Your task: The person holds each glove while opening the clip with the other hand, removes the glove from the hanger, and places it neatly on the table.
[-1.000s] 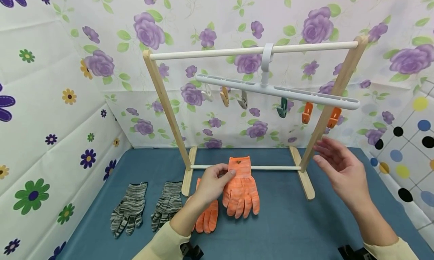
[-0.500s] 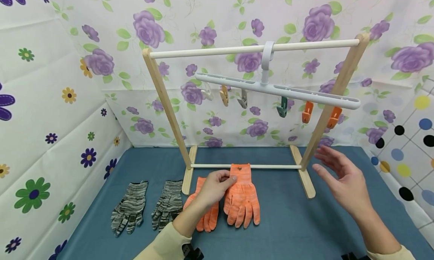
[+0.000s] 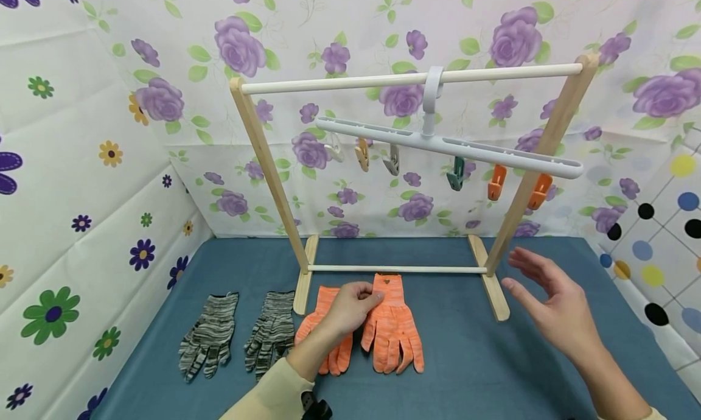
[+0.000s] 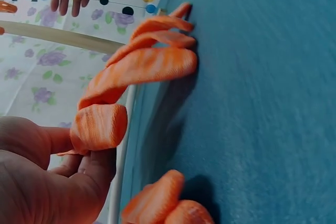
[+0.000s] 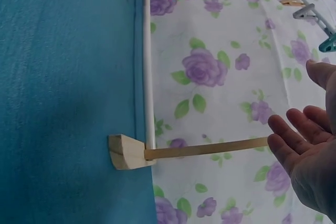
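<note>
My left hand (image 3: pixel 350 310) pinches an orange knit glove (image 3: pixel 393 332) near its cuff, thumb on top. In the left wrist view the glove's fingers droop toward the blue cloth, with the palm end raised above it. Partly behind my left forearm lies a second orange glove (image 3: pixel 334 347). My right hand (image 3: pixel 553 304) holds nothing; its fingers are spread and relaxed beside the rack's right foot. Above hangs a pale grey hanger (image 3: pixel 449 145) with several clothespins, among them a green one (image 3: pixel 456 174) and an orange one (image 3: pixel 496 182).
A wooden rack with a white top bar (image 3: pixel 339 83) stands at the back and carries the hanger. Its lower bar (image 3: pixel 438 269) runs just behind the held glove. Two grey striped gloves (image 3: pixel 210 335) lie at the left on the blue cloth (image 3: pixel 460 371).
The left hand has lowered the orange glove and brought it nearer, so its cuff now sits in front of the lower bar. The right hand has sunk slightly.
</note>
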`<state>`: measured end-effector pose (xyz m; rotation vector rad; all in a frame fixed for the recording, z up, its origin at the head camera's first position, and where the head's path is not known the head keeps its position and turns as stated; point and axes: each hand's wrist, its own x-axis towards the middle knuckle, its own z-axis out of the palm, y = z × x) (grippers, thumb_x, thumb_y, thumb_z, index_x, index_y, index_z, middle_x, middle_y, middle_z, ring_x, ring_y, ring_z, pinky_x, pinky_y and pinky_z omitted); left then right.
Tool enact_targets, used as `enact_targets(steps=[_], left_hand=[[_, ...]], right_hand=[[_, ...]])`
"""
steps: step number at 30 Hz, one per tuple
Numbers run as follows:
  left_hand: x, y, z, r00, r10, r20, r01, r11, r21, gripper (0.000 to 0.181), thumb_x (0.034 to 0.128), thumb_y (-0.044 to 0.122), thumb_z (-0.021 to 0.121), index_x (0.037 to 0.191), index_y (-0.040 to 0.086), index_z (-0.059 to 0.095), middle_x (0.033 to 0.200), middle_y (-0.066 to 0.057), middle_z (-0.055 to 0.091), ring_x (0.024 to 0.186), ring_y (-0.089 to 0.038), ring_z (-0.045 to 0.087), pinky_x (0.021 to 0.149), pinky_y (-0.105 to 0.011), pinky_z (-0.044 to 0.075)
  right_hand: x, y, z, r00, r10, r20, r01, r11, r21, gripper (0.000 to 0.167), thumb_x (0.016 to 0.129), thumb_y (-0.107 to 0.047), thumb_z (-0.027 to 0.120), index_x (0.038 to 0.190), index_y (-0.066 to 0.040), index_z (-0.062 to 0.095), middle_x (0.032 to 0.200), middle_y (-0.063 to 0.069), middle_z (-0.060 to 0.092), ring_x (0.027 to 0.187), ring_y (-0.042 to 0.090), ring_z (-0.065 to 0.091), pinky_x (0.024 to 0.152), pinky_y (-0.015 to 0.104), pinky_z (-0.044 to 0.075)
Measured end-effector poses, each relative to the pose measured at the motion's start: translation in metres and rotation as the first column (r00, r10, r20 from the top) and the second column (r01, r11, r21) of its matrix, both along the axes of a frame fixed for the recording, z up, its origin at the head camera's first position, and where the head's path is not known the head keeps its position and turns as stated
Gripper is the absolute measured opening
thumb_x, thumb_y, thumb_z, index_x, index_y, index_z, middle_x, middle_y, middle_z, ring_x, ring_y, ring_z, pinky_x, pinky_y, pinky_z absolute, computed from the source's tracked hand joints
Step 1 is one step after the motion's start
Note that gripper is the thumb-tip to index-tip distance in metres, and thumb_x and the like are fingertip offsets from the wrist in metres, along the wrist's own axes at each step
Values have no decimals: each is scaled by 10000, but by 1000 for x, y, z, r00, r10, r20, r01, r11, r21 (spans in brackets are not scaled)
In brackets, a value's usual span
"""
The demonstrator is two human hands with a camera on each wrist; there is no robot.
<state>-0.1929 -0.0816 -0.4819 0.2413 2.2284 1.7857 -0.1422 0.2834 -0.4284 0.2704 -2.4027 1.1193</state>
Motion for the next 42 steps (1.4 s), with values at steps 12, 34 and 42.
enact_targets(steps=[12, 34, 42], left_hand=[[-3, -1, -9, 995, -37, -96, 17, 978, -206, 219, 1091, 172, 634, 1211, 5, 708, 756, -40, 598, 534, -118, 440, 520, -292, 401], [2, 8, -11, 969, -12, -248, -85, 922, -377, 565, 1041, 61, 671, 1554, -53, 461, 713, -35, 583, 473, -107, 432, 454, -272, 352], [3, 8, -9, 963, -8, -270, -102, 915, -391, 544, 1024, 53, 690, 1522, -55, 498, 808, -28, 620, 491, -110, 483, 454, -271, 378]], right_hand=[[1, 3, -7, 1000, -2, -18, 2, 1000, 8, 609, 959, -150, 828, 1519, -172, 589, 1406, 112, 661, 1213, -121, 536, 976, 19, 368], [3, 15, -21, 997, -71, -31, 75, 985, 155, 611, 942, -245, 855, 1493, -133, 616, 1368, 102, 666, 1191, 227, 602, 860, -12, 365], [4, 20, -24, 995, -73, -65, 81, 987, 139, 611, 928, -217, 868, 1484, -142, 626, 1349, 103, 674, 1199, -133, 484, 946, -28, 288]])
